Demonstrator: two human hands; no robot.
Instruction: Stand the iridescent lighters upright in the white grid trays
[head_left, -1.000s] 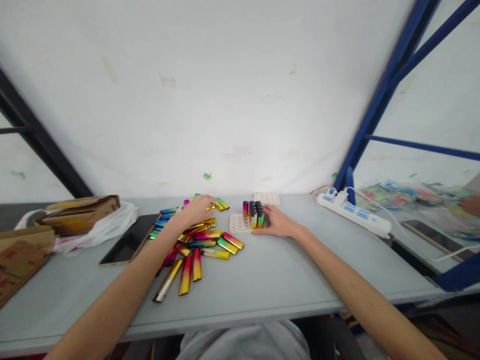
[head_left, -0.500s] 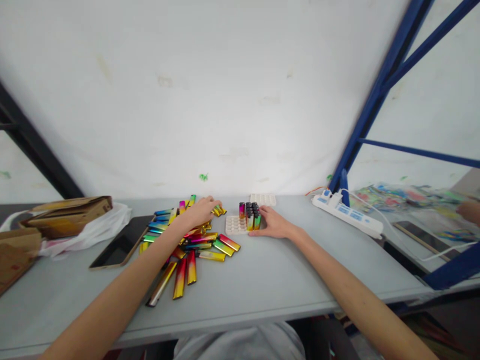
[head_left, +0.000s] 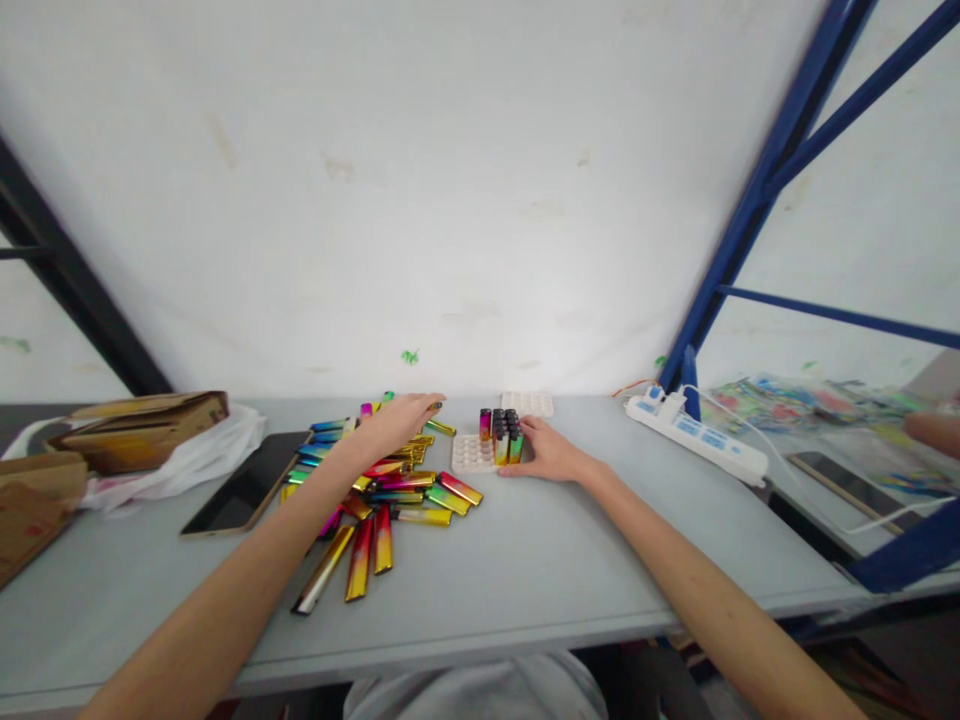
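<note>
A heap of shiny rainbow-coloured lighters lies on the grey table. My left hand reaches over the far end of the heap, its fingers on a lighter there. A white slotted tray stands right of the heap, with several lighters upright in its right part. My right hand rests against the tray's right side, fingers touching the upright lighters. A second white tray lies just behind.
A dark tablet lies left of the heap, with a white plastic bag and cardboard boxes beyond it. A white power strip sits at the right by a blue frame post. Another person's hand shows at the far right.
My left hand has slid a little farther over the far end of the heap. My right hand has stayed at the tray. The view has shifted slightly.
</note>
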